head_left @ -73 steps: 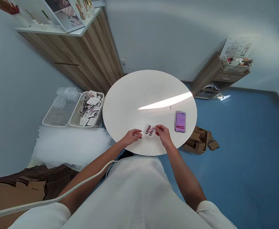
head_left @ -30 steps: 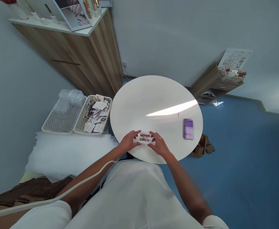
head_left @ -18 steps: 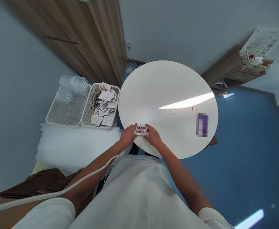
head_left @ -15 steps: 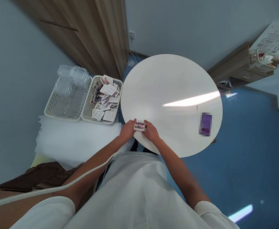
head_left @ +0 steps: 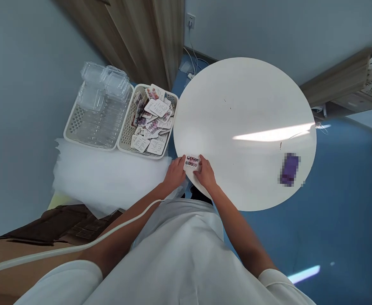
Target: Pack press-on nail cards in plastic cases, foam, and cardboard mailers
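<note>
Rd. table (head_left: 243, 101), wht., w/ bright light streak; to its L, stack of wht. translucent sheets (head_left: 109, 176), then 2 wht. perf. baskets side by side beyond them: outer basket (head_left: 74, 123) w/ clear plastic boxes (head_left: 103, 114), inner basket (head_left: 127, 133), just beside table, w/ jumbled pile of cards (head_left: 157, 108). Hands, 2, bare, slightly apart: L hand (head_left: 174, 173) w/ fingers closed on L edge of sm. card, R hand (head_left: 206, 173) w/ thumb & forefinger clasping R edge. Purple item (head_left: 289, 170), pixelated, R side of tabletop; sm. card (head_left: 191, 161), wht., 2 rows dk./reddish pcs., betw. hands at near-L table rim.
</note>
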A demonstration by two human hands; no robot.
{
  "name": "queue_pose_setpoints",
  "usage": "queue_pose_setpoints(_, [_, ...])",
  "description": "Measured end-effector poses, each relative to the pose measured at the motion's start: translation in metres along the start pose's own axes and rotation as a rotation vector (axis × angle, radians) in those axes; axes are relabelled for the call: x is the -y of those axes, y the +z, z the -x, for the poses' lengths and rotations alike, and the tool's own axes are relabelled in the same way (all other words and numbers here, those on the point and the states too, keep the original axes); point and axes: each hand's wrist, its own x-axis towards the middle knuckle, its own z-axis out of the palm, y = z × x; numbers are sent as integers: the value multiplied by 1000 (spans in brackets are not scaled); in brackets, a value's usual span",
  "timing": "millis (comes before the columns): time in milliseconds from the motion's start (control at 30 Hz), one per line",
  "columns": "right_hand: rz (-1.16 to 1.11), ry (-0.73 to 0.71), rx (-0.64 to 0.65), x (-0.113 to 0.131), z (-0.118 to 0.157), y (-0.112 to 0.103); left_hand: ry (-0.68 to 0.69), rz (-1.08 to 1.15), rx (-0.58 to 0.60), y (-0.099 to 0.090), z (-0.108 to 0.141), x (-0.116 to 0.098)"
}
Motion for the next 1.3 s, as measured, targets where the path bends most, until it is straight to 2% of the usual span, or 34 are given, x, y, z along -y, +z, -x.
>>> queue_pose_setpoints(133, [-202,65,-71,0,14,9,51,-20,25,-2,15,1])
queue_pose_setpoints(233, [-261,76,-114,3,20,16,106,-107,70,-3,20,2])
queue_pose_setpoints(433, [-212,36,-116,17,8,16,161,-182,34,-12,9,7])
queue_pose_setpoints(700, [-99,0,-126,30,-28,15,127,-237,45,-26,-19,13])
queue_pose_setpoints(1033, [53,-18,-140,29,-30,21,132,-274,38,-21,-17,15])
queue_pose_setpoints(1300, [-29,-39,-137,22,-30,24,91,-255,24,-13,-13,10])
